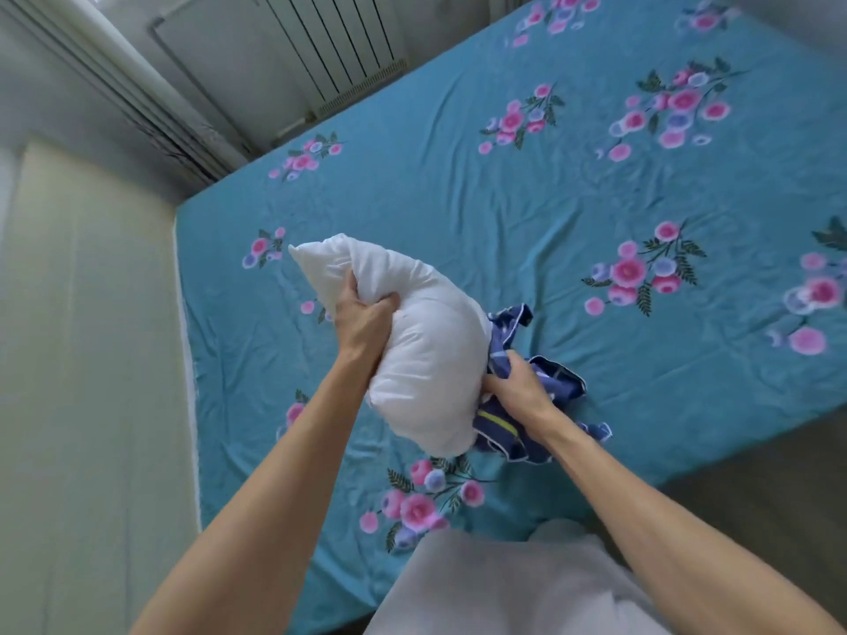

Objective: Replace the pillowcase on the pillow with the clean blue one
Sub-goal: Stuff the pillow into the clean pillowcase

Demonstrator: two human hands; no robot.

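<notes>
A bare white pillow (426, 355) is held up over the bed, squeezed in the fist of my left hand (364, 320) near its upper end. My right hand (518, 387) grips a bunched dark blue patterned pillowcase (557, 382) at the pillow's lower right side. The pillowcase has pale edging and a yellow-green strip near its lower part. The cloth bunches against the pillow's lower end; I cannot tell whether any of the pillow sits inside it.
The bed carries a teal sheet with pink flower prints (573, 185). A white radiator (321, 43) stands by the wall beyond the bed. A pale cream floor strip (91, 359) runs along the bed's left side. White clothing on my body (513, 588) fills the bottom.
</notes>
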